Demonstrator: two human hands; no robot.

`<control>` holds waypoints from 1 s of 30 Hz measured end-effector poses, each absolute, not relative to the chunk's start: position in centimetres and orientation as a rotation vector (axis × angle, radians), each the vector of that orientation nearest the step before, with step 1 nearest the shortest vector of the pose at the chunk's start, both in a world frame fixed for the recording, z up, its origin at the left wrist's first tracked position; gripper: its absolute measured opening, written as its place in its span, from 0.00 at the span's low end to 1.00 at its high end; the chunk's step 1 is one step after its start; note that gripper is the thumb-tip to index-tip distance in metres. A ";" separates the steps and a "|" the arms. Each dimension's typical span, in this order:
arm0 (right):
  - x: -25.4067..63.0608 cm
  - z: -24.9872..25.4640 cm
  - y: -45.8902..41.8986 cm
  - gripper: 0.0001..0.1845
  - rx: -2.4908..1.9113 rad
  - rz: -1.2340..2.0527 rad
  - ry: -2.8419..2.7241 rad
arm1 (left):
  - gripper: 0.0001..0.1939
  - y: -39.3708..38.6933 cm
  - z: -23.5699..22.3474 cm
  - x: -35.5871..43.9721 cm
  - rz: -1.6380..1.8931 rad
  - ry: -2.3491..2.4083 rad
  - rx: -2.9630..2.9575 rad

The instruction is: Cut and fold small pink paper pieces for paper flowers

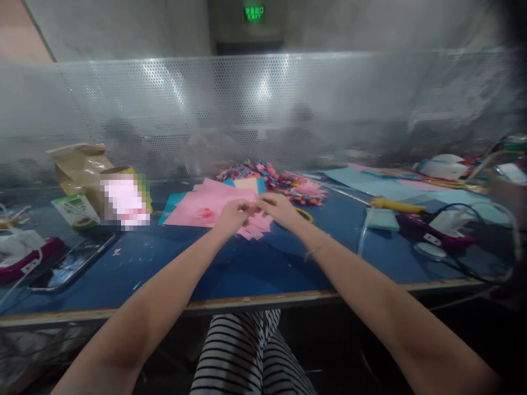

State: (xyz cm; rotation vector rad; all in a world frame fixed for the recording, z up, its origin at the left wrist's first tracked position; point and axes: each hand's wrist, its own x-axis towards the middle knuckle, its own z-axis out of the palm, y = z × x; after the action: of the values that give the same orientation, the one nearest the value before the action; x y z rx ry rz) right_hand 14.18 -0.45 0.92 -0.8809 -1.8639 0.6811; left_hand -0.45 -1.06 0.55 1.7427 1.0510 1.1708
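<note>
Both of my hands meet over the middle of the blue table (263, 269), just above a pile of pink paper sheets (193, 206). My left hand (234, 214) is closed, thumb and fingers pinched on a small pink paper piece (253, 203). From the other side my right hand (280, 209) pinches the same piece, its fingertips close to the left ones. The fingers cover most of it, so its shape is unclear. Right below the hands lie several small cut pink paper pieces (256, 226).
Behind the hands sit colourful folded-paper flowers (307, 191). On the left are a phone (74, 263), a green-white packet (76, 211) and a brown paper bag (80, 170). Light blue sheets (362, 184), a yellow-handled tool (397, 206) and a purple power strip (436, 233) occupy the right.
</note>
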 end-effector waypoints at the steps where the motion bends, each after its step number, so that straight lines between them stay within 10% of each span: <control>1: 14.1 0.9 -0.5 0.12 -0.872 0.672 -1.876 | 0.04 -1.1 0.6 -0.5 1.176 1.082 1.744; 17: 14.2 0.4 0.0 0.04 -0.774 0.128 -1.895 | 0.06 -0.8 0.8 0.0 1.281 0.840 1.266; 30: 14.1 0.2 0.2 0.06 -0.865 0.572 -1.745 | 0.12 -0.5 0.7 -0.3 1.347 0.806 1.193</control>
State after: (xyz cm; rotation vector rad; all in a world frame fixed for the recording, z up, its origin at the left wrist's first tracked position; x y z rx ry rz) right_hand 14.07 0.20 0.19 -0.8649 -1.7446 0.5722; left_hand -0.28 -0.51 0.74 1.1934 0.8063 1.3468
